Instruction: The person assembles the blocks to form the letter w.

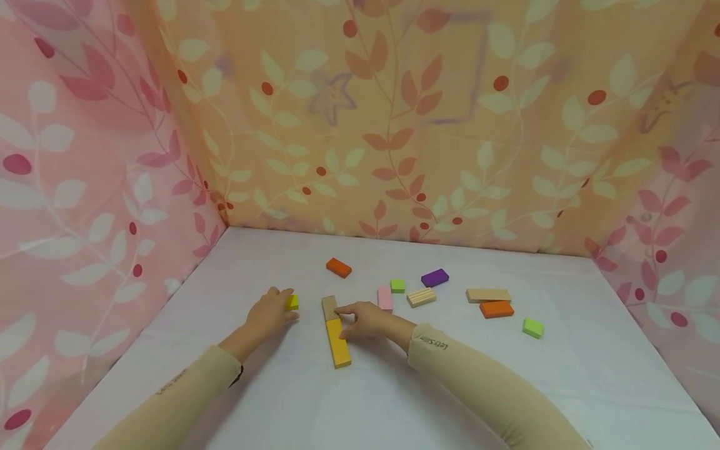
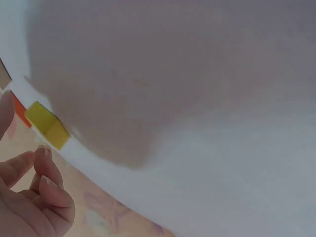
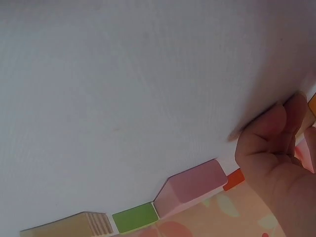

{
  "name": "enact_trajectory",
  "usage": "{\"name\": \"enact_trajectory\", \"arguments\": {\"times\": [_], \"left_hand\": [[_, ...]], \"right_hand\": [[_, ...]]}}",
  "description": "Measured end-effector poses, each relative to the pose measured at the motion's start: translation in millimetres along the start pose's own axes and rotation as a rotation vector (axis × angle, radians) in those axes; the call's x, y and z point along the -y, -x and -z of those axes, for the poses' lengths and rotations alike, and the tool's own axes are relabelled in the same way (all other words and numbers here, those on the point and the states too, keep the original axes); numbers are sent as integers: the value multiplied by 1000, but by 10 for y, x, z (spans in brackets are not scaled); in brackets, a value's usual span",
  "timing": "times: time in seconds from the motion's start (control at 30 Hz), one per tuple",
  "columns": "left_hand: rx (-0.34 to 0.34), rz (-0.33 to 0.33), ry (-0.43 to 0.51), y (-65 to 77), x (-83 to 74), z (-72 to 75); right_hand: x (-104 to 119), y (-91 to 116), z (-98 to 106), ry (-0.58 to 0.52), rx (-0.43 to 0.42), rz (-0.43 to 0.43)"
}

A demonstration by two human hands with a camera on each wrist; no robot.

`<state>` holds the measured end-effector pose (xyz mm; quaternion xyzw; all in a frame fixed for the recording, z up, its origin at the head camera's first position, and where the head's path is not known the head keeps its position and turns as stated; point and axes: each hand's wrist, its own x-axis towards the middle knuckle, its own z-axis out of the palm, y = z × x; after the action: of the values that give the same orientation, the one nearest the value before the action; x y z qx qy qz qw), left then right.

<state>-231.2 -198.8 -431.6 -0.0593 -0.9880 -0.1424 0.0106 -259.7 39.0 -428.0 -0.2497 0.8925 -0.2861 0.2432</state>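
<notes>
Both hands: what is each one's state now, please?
Left hand: open, beside small yellow block, not gripping.
Right hand: open, alongside long yellow block, not gripping.

Pretty sure about painted wood for the bright yellow block (image 2: pixel 42 117), smooth and more matt than glossy even up close. Same smooth painted look on the long amber block (image 1: pixel 339 345), the pink block (image 1: pixel 385 299), the purple block (image 1: pixel 435 277) and the far orange block (image 1: pixel 339 268). Going with bare, dull wood for the small tan block (image 1: pixel 329 307) and the tan plank (image 1: pixel 488 295). Pale wood too on the stripy block (image 1: pixel 422 297), ridged or just printed, can't tell which. Matt cloth for the white table cover (image 1: pixel 382 406), faintly textured in the right wrist view. Matt printed fabric on the floral backdrop (image 1: pixel 360 209), softly rippled, plus smooth, matt stretchy-looking cloth on the beige right sleeve (image 1: pixel 484 381).
</notes>
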Motion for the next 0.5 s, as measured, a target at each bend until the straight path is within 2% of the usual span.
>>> {"name": "enact_trajectory", "arguments": {"times": [0.17, 0.37, 0.5], "left_hand": [[5, 27, 17, -23, 63, 35], [56, 30, 4, -66, 111, 28], [68, 28, 12, -107, 157, 15]], "right_hand": [[14, 9, 5, 2, 1, -7], [34, 32, 13, -1, 1, -19], [25, 31, 4, 6, 2, -27]]}}
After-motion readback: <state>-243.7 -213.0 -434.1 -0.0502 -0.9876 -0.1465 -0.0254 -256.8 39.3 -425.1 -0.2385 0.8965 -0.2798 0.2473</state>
